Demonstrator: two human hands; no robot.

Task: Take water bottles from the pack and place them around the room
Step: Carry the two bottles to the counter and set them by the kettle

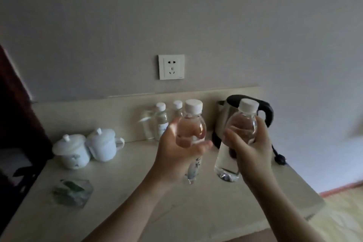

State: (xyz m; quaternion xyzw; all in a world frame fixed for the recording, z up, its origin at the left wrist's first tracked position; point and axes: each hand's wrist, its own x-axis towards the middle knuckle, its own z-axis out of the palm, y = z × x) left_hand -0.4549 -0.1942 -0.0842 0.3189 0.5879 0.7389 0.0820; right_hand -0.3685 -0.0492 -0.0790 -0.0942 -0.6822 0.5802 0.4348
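My left hand (176, 155) grips a clear water bottle (191, 124) with a white cap, held upright above the beige counter (137, 192). My right hand (253, 149) grips a second clear water bottle (242, 124), also upright, just in front of the kettle. Two more capped bottles stand against the backsplash: one (161, 122) to the left, the other (177, 107) half hidden behind the left-hand bottle. No pack is in view.
A steel and black electric kettle (225, 116) stands at the back right with its plug (280, 158) on the counter. Two white lidded cups (88, 147) sit at the left. A glass ashtray (71, 191) lies near the front left. A wall socket (171, 67) is above.
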